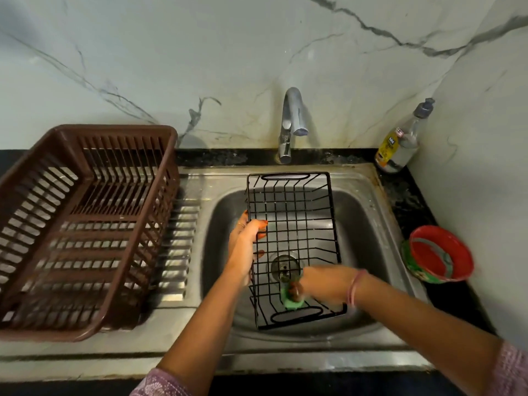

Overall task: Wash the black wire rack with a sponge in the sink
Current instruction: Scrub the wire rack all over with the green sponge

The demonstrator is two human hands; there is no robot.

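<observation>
The black wire rack lies lengthwise over the steel sink, its far end resting on the sink's back rim below the tap. My left hand grips the rack's left edge, fingers curled round the wire. My right hand reaches in from the right and holds a green sponge against the rack's near inner grid. The right hand is blurred.
A brown plastic dish basket fills the drainboard on the left. The chrome tap stands behind the sink, no water visible. A soap bottle sits in the back right corner, a red bowl on the right counter.
</observation>
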